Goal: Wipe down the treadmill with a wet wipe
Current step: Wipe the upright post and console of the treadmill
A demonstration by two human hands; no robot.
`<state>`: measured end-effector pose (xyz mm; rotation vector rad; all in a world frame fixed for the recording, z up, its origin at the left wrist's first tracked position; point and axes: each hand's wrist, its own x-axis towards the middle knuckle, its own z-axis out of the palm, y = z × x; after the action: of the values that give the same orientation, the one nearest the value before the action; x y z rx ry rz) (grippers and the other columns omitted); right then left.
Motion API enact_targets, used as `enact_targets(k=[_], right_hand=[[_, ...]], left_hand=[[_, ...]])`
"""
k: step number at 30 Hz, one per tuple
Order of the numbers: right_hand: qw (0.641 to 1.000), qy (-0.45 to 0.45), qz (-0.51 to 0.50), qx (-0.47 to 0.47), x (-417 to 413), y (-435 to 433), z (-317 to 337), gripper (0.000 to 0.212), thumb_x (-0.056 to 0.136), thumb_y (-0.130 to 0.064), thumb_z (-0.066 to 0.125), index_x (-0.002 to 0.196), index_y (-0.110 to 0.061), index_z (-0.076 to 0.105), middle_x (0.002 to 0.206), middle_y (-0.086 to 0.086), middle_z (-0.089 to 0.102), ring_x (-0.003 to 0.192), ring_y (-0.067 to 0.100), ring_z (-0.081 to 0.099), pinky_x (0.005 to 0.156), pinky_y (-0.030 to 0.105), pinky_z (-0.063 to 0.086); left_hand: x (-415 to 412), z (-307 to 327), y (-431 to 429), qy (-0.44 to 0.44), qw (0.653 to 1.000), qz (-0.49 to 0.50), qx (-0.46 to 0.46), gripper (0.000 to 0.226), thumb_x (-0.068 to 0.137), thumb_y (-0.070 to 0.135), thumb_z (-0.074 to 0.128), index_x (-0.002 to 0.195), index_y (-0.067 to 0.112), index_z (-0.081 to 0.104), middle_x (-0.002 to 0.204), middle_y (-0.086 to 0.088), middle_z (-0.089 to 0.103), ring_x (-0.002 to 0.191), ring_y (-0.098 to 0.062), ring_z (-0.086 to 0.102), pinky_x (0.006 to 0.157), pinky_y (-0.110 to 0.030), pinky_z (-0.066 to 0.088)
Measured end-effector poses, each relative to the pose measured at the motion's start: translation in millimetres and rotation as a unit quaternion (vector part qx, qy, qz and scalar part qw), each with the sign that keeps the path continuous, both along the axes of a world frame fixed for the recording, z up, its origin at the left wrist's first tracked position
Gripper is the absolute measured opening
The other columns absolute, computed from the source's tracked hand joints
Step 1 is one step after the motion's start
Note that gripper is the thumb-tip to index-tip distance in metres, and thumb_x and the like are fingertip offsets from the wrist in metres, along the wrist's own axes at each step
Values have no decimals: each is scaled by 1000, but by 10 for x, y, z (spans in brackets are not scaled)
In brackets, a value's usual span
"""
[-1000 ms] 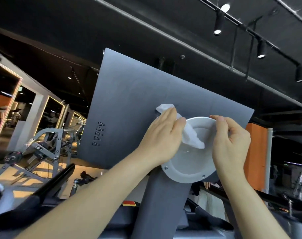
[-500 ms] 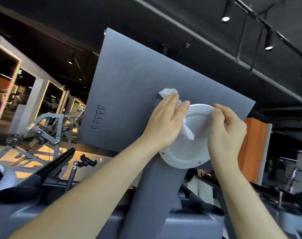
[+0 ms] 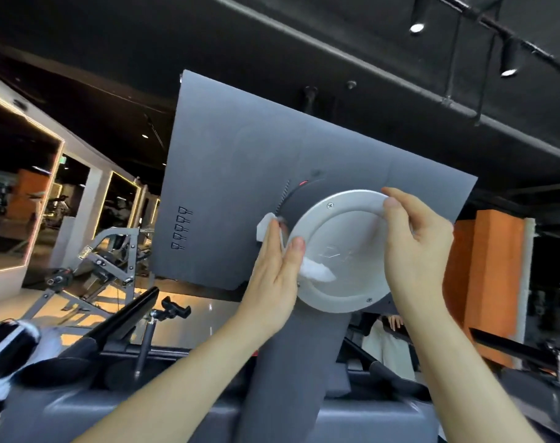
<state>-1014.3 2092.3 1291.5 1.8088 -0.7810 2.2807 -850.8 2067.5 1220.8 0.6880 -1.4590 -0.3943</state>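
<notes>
Currently on the back of the treadmill's screen [image 3: 240, 161], at the round white disc [image 3: 342, 251] of the mount on the post [image 3: 291, 362]. Right hand [image 3: 416, 238] curls over the disc's upper right rim, thumb on the front edge; looks like bracing so the screen doesn't swing under wiping pressure. Left hand [image 3: 277, 270] holds the wipe [image 3: 315, 270] at the disc's left rim: fingers mostly straight behind the edge, thumb pinching the wipe against the front face, one corner poking out above the fingertips. My read: rim pass under way, disc face next. Gym machines [image 3: 90, 266] sit off left.
</notes>
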Motion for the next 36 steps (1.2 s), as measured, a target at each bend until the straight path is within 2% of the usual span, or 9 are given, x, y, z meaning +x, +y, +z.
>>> enact_targets(k=[4,7,10,12,16,20,25,32,36], right_hand=[[996,-35,73,-46,-198,-102,-41,26,103,-13,54,118,-13,76,113,-10,74,111,0,66,94,13,50],[988,-91,109,-56,-322,-274,-140,28,105,-12,50,118,-10,75,115,-6,75,112,5,67,98,25,54],[974,-119,190,-39,-353,-407,-250,35,107,-9,44,103,-17,78,98,-9,78,97,6,71,85,27,57],[964,-116,235,-44,-371,-443,-285,42,108,-8,41,96,-25,77,93,-11,79,93,7,72,80,22,55],[952,-150,263,-45,-512,-543,-226,39,108,-19,42,88,-20,76,90,-7,79,95,11,74,87,28,56],[943,-166,283,-48,-689,-646,-212,40,103,-29,40,92,-15,76,95,0,79,99,19,74,91,32,54],[944,-118,307,-23,-894,-740,-254,38,103,-28,42,93,-17,77,96,-6,79,100,13,73,92,29,54],[943,-14,332,20,-887,-741,109,33,107,-18,47,134,-15,66,131,-8,68,123,-2,58,102,12,45],[921,68,377,71,-891,-760,207,41,108,-13,44,147,-16,54,144,-9,58,130,-3,52,102,6,41]], left_hand=[[125,529,265,-135,990,36,-21,51,94,70,27,131,37,42,128,46,38,113,34,33,98,2,19],[84,982,360,-283,951,121,-34,46,100,70,29,107,26,41,107,14,44,95,-1,40,87,-18,34],[-135,1408,451,-432,882,190,-4,74,89,87,28,95,18,53,100,3,58,92,-12,55,93,-38,46],[-405,1631,510,-510,831,219,27,66,86,89,34,77,26,50,88,9,54,83,-11,56,78,-37,46],[-930,1785,504,-651,696,296,59,68,70,96,52,95,36,70,115,11,62,99,-11,61,85,-34,49],[-1035,1703,525,-653,669,354,17,64,69,91,59,82,28,62,93,5,65,78,-10,59,62,-30,41],[-911,1669,724,-568,738,355,81,72,61,92,65,84,25,57,84,13,50,76,-8,56,66,-32,42],[-1504,1632,429,-690,593,402,100,87,53,103,49,88,25,68,86,8,66,85,-13,61,79,-35,53],[-1410,1722,488,-691,600,395,88,75,70,91,46,120,37,63,114,8,43,113,-17,38,98,-36,39]])
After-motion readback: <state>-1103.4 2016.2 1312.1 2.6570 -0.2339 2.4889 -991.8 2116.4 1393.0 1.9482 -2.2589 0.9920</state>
